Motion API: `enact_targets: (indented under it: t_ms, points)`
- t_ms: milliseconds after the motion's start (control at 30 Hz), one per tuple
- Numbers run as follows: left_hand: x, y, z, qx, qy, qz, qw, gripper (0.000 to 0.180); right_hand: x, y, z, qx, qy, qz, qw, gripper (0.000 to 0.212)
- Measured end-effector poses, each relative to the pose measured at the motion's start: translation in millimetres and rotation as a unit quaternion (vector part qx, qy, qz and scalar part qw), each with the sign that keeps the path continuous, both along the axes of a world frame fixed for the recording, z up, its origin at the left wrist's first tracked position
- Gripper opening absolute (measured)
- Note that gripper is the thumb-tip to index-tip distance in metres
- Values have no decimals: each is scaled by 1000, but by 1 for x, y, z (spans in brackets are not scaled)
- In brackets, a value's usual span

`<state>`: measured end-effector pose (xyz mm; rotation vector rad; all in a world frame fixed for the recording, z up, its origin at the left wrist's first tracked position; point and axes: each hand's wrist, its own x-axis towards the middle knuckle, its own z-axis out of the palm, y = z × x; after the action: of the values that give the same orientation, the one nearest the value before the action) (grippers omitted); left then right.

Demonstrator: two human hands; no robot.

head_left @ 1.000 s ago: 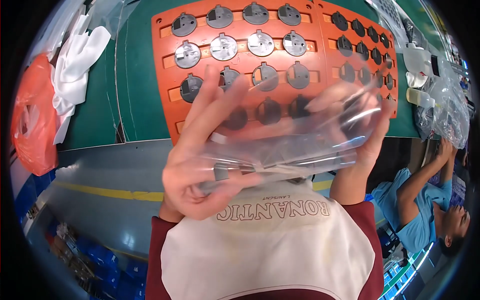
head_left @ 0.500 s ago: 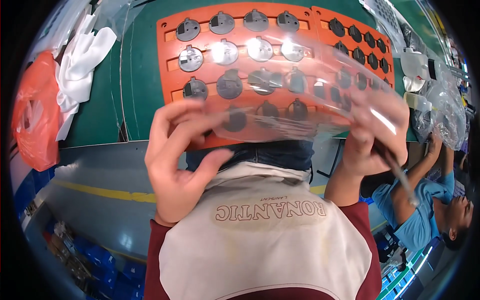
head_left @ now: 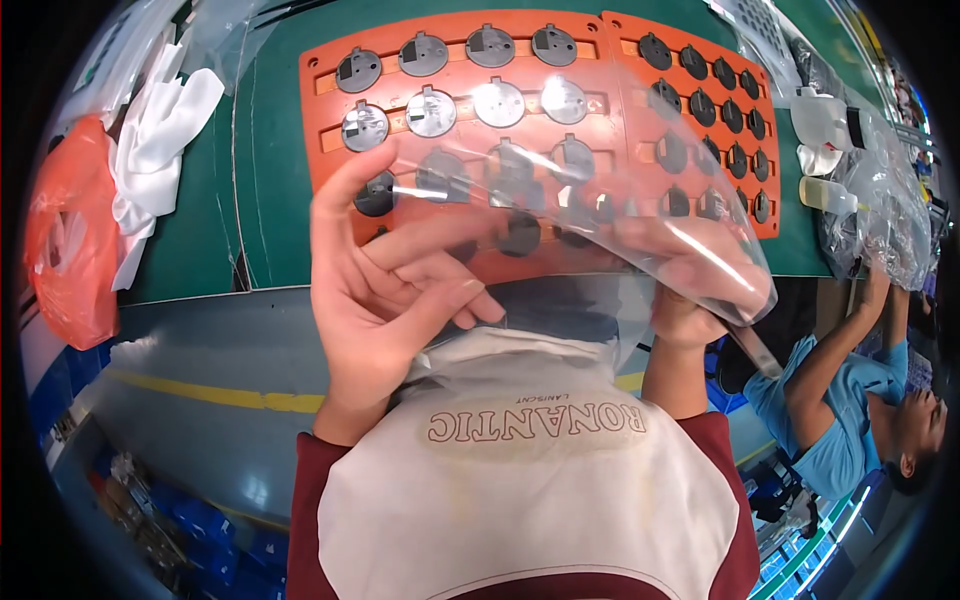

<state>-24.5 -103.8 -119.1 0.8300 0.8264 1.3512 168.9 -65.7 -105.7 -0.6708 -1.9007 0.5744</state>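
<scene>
A clear, shiny plastic sheet point(head_left: 610, 225) is stretched between my hands above the near part of an orange tray point(head_left: 330, 65). My left hand point(head_left: 375, 285) has its index finger raised, while the thumb and other fingers are closed at the sheet's lower left corner. At the sheet's right end my right hand point(head_left: 690, 275) is closed on it, partly seen through the plastic. A slim metal tool, possibly tweezers point(head_left: 755, 350), sticks out below that hand. Round dark discs point(head_left: 490, 46) sit in rows in the tray, several seen through the sheet.
A second orange tray point(head_left: 640, 120) of dark discs adjoins on the right. White cloth point(head_left: 165, 135) and an orange plastic bag point(head_left: 75, 240) lie at the left. Bottles point(head_left: 825, 195) stand at the right, near a co-worker in blue point(head_left: 835, 410) handling clear plastic bags point(head_left: 885, 205).
The sheet has tilted, its right end dropping toward me. My left index finger has straightened upward while the thumb and other fingers closed in. My right hand has moved lower and slightly left.
</scene>
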Motion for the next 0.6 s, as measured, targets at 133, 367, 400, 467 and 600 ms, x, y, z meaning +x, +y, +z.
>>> enact_targets:
  t_ms: [133, 367, 400, 467, 600]
  points:
    - [-6, 7, -1, -26, -66, -123, 990, 54, 4, -3, -4, 51, -43, -19, 998, 20]
    - [-4, 7, 17, -155, -87, -248, 952, 33, -2, 4, -9, 19, -19, 21, 999, 24]
    - [-4, 8, 17, -164, -70, -241, 954, 31, -3, 5, -10, 19, -20, 20, 999, 24]
    - [1, 8, 11, -122, -38, -223, 966, 30, -5, 6, -11, -39, 43, 23, 998, 26]
    - [-5, 1, -4, -42, 92, -220, 970, 29, -11, 1, 6, -262, 54, -200, 943, 8]
